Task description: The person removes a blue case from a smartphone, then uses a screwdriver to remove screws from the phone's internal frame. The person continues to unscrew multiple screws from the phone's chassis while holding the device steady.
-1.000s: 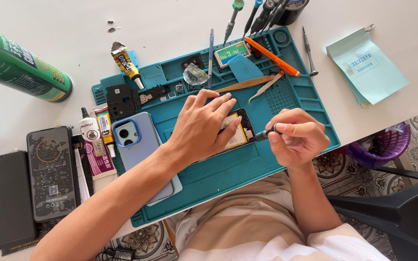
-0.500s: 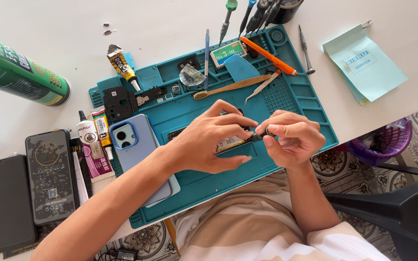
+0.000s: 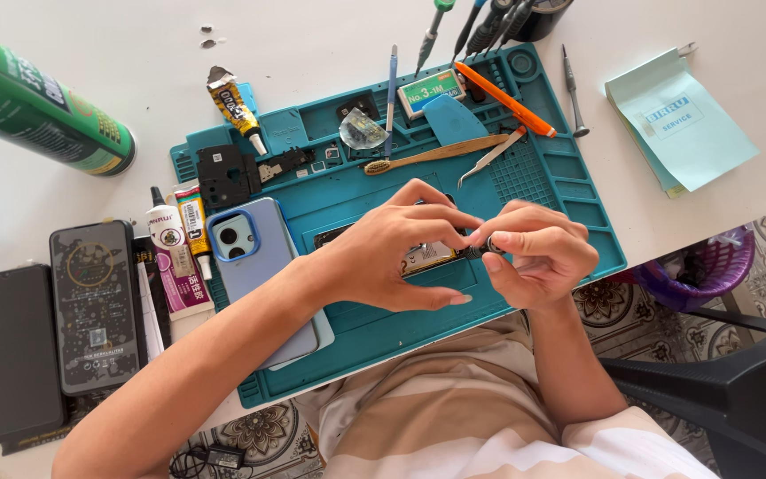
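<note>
An opened phone point(image 3: 427, 255) lies on the teal work mat point(image 3: 356, 333), mostly hidden under my hands. My left hand point(image 3: 396, 253) hovers over it, fingertips meeting the tip end of a small dark screwdriver point(image 3: 480, 250). My right hand point(image 3: 538, 253) grips that screwdriver's handle between thumb and fingers, just right of the phone. A light blue phone case point(image 3: 254, 266) rests on the mat's left side, partly under my left forearm.
A green spray can point(image 3: 42, 111) lies at the far left. Two dark phones point(image 3: 95, 306) and glue tubes point(image 3: 170, 239) sit left of the mat. A toothbrush point(image 3: 436, 155), tweezers point(image 3: 489, 160), an orange tool point(image 3: 503, 99) and screwdrivers crowd the mat's top. A green notepad point(image 3: 680, 120) lies right.
My left hand lifted off the opened phone and its fingers came together with my right hand at the screwdriver. The view shifted slightly.
</note>
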Demonstrator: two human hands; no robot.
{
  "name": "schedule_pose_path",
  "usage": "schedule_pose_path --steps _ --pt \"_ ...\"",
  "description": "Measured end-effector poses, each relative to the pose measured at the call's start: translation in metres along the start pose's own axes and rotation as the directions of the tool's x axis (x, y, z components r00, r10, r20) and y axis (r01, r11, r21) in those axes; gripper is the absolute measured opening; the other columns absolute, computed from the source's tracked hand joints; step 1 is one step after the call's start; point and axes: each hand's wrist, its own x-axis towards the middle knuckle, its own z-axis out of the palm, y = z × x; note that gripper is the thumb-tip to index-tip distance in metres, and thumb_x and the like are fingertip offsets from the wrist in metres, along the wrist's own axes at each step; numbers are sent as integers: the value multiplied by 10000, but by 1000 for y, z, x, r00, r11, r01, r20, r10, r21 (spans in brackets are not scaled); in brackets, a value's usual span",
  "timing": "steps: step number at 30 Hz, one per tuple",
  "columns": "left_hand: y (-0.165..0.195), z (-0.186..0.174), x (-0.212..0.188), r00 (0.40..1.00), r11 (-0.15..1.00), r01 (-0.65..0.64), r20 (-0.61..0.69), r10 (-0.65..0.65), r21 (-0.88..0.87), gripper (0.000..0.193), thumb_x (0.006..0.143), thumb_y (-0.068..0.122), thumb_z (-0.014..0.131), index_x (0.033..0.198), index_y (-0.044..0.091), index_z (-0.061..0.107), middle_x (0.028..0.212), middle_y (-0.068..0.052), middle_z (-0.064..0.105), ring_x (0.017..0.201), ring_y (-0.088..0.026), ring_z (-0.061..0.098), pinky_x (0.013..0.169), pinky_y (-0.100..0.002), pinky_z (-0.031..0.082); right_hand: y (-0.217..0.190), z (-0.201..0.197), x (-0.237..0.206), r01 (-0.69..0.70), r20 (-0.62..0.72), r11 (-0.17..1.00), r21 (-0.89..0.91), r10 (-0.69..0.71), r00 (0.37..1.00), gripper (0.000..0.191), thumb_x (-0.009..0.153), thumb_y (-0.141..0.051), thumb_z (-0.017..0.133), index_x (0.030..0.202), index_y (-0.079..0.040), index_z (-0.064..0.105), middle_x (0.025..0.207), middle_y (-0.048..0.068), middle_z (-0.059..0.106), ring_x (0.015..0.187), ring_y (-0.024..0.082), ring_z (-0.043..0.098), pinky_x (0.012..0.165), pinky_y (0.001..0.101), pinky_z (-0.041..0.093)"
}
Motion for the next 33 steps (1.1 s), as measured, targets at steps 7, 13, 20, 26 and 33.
schedule_pose_path --steps 7,13,20,26,33 --pt "4 2 -3 999 996 53 17 -51 -76 561 800 291 890 1211 43 599 863 20 693 1086 -232 625 938 -373 500 -1 -1 6 43 -48 976 -215 -55 997 171 957 -227 776 969 -123 641 975 93 782 960 224 588 770 283 489" --pt "0 -2 -2 988 993 70 -133 -81 -91 436 788 330 928 796 110 552 681 26 581 702 -131 583 707 -332 406 0 -1 6 45 -49 975 -217 -57 997 181 966 -233 768 949 -125 623 962 92 782 947 220 568 774 305 471" --pt "-6 2 -9 986 970 160 77 -148 -185 545 796 364 923 677 94 465 575 31 443 563 -74 439 553 -291 304 -1 -2 3 49 -84 974 -221 -69 994 184 969 -253 757 937 -134 620 961 97 784 955 226 570 752 283 479" --pt "-17 2 -13 980 949 195 19 -196 -247 601 796 367 923 631 88 417 541 38 372 515 -44 353 482 -269 243 0 -3 0 52 -65 976 -213 -68 996 194 969 -253 763 952 -121 621 956 103 774 966 234 577 750 287 494" --pt "-4 -3 -6 948 882 313 57 -313 -353 523 788 338 930 673 80 489 555 48 445 522 -28 373 481 -240 248 2 -4 -1 55 -72 979 -198 -71 995 189 966 -244 770 985 -129 621 951 103 781 947 223 578 740 291 497"
